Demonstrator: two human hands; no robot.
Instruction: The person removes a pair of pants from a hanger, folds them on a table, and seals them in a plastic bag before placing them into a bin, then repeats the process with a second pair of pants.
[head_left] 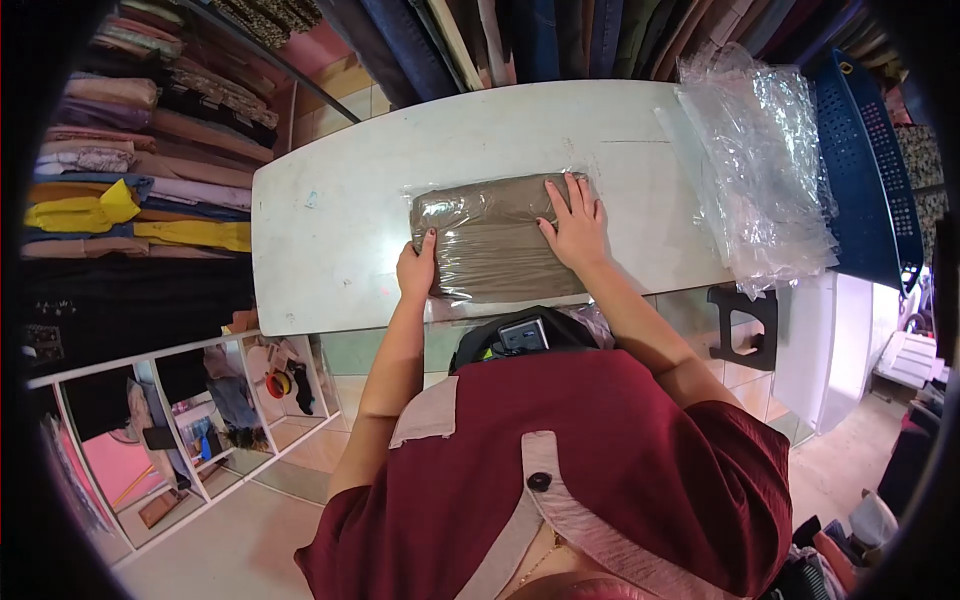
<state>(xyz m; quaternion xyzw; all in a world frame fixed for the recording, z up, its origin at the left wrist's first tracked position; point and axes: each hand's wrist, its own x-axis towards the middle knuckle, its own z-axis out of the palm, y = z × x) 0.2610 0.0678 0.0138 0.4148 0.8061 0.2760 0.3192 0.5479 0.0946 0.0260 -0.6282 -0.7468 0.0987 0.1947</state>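
A folded brown garment in a clear plastic bag [500, 245] lies flat on the white table [340, 210], near its front edge. My left hand [416, 265] rests at the left side of the package, its thumb up on the plastic and its other fingers mostly hidden beside and under the edge. On the upper right part of the package lies my right hand [577, 228], palm down with its fingers spread. Light glints off the wrinkled plastic.
A pile of clear plastic bags [760, 160] covers the table's right end, beside a blue perforated basket [865, 165]. Hanging trousers [400, 50] line the back. Folded clothes [150, 150] are stacked at the left, above a white-framed shelf [200, 455]. A dark stool [745, 345] stands at the lower right.
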